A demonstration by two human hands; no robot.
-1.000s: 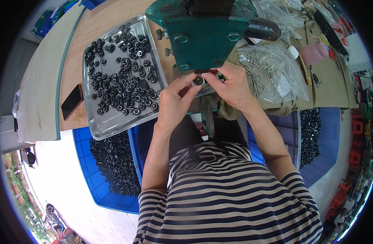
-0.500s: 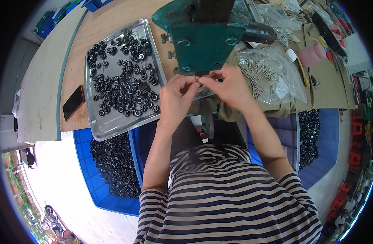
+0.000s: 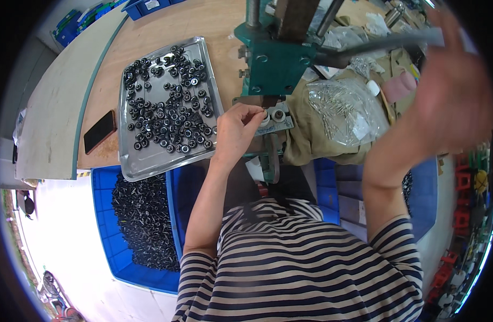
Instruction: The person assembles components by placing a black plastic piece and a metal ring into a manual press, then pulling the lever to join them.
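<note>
My left hand (image 3: 236,130) is at the foot of a green hand press (image 3: 278,67), thumb and forefinger pinched together beside a pale round die (image 3: 265,119). Whatever small piece they hold is mostly hidden. A second round die (image 3: 278,115) sits just right of it on the metal base plate (image 3: 276,126). My right hand (image 3: 453,94) is raised at the far right, smeared by motion, at the outer end of the press's long lever (image 3: 383,42), and appears closed round it. Left of the press, a metal tray (image 3: 144,166) carries many small black round parts with silvery rings (image 3: 174,115).
A phone (image 3: 99,131) lies left of the tray. Right of the press are brown cloth (image 3: 303,137) and a clear bag of thin metal pins (image 3: 338,110). Below the table edge, a blue bin (image 3: 108,225) holds dark screw-like pieces (image 3: 147,220); other bins stand right of my legs.
My right hand has left the dies and moved up and right to the lever, which now reaches out to the right. My left hand stays pinched at the die. The view has shifted slightly.
</note>
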